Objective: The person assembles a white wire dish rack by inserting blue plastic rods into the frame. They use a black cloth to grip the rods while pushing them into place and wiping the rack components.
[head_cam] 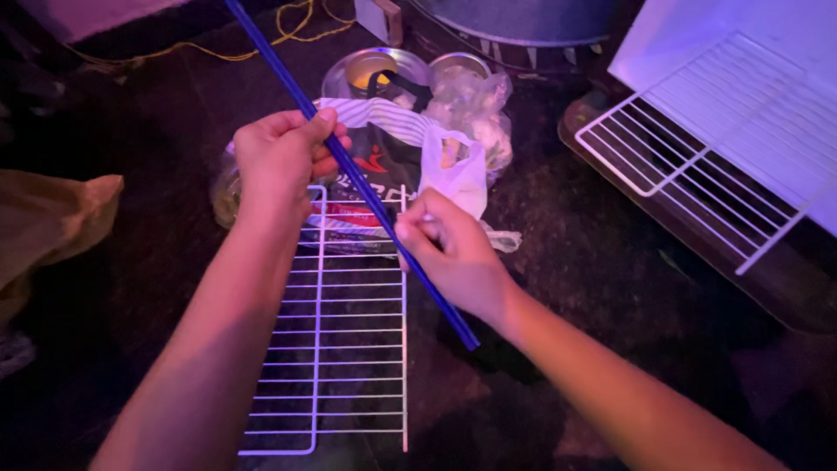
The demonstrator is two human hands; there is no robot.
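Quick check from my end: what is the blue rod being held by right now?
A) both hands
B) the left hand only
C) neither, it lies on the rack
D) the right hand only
A: the left hand grips the blue rod higher up, and the right hand holds it lower down, above the white wire rack.

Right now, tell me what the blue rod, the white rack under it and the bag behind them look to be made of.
Blue rod: probably plastic or coated metal; smooth, uniformly coloured, straight and thin, gripped by the left hand and right hand.
White rack: likely metal wire with a white coating; thin parallel bars, evenly glossy.
White bag: thin plastic film; translucent, crinkled, with looped handles.
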